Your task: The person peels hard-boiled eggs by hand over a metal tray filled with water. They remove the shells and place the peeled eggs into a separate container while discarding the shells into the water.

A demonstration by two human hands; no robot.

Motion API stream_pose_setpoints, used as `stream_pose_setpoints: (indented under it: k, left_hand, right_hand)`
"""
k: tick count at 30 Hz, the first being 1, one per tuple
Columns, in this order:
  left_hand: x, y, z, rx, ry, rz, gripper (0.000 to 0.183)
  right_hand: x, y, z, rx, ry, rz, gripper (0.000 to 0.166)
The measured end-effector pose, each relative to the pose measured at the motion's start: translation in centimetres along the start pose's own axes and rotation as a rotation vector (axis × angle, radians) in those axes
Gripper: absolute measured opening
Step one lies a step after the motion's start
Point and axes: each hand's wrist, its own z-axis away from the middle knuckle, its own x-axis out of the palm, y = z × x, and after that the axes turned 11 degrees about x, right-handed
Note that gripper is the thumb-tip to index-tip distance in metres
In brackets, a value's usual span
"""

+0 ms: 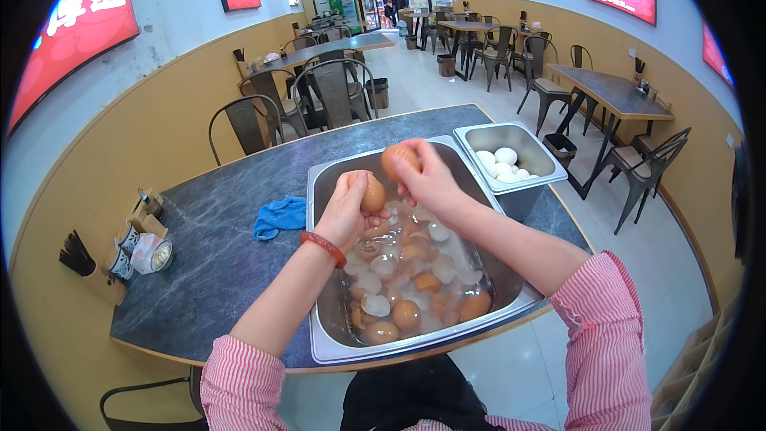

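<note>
My left hand (350, 200) holds a brown egg (373, 194) above a large steel pan (320, 323). Slightly higher and to the right, my right hand (429, 175) grips another brown egg (400, 161), somewhat blurred. Cloudy water in the pan covers many broken eggshells (427, 282). Several whole-looking brown eggs, one of them a brown egg (406, 314), lie near the pan's front wall. At the pan's far right stands a smaller, deeper steel container (541, 158) with several peeled white eggs (505, 155) inside.
Both containers stand on a dark marbled table (215, 263). Left of the pan lies a crumpled blue cloth (280, 217). Chopsticks (76, 254), patterned cups (122, 257) and a bowl (160, 256) line the left edge. Metal chairs (245, 123) and more tables (610, 90) stand beyond.
</note>
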Motion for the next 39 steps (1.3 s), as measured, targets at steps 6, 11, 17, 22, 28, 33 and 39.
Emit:
stream_pose_setpoints:
  k: [6,11,17,22,28,33,39]
  left_hand:
    - [0.8,0.0,0.5,-0.042,0.072,-0.054,0.029]
    - [0.0,0.3,0.8,-0.064,-0.032,-0.009,0.028]
    - [-0.2,0.1,0.5,-0.067,-0.069,0.035,0.027]
    - [-0.3,0.2,0.3,-0.078,-0.029,0.051,0.027]
    - [-0.4,0.3,0.3,-0.095,-0.013,0.054,0.027]
    - [-0.9,0.0,0.0,-0.269,-0.043,-0.141,0.028]
    - [-0.8,-0.7,-0.2,-0.388,-0.17,-0.278,0.036]
  right_hand:
    - [0.2,0.6,1.3,-0.315,-0.055,0.376,0.038]
    - [0.3,0.7,0.9,-0.266,-0.118,0.343,0.035]
    - [-0.2,0.6,0.7,-0.262,-0.121,0.359,0.032]
    - [-0.1,0.2,0.5,-0.102,-0.118,0.306,0.029]
    - [-0.4,0.8,0.4,-0.088,-0.082,0.421,0.029]
    - [-0.3,2.4,-0.1,-0.185,-0.037,0.509,0.03]
    - [0.1,1.8,0.2,-0.213,-0.036,0.614,0.029]
